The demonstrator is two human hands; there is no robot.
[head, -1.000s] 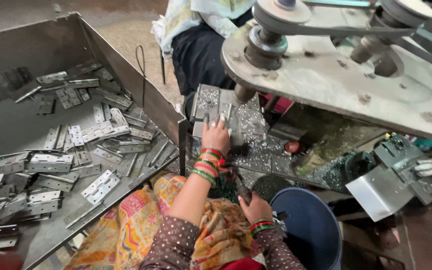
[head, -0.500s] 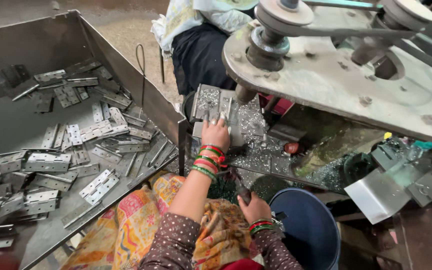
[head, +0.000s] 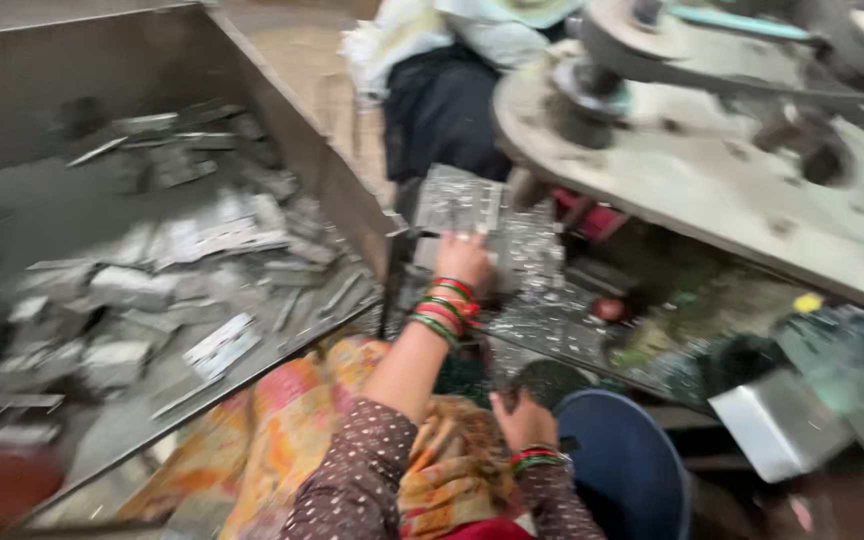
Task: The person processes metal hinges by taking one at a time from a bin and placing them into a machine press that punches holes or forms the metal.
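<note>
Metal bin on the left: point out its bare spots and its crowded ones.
In the metal bin, bare floor shows along the far wall behind the flat metal pieces, and near the front left corner, though blur hides detail. The middle is crowded. The left hand rests outside, on a perforated plate.

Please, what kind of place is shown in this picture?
Most likely a small metal workshop. A big metal bin holds heaps of flat metal hinges, and a heavy machine stands above the work spot. The left hand reaches to small metal parts beneath it.
</note>
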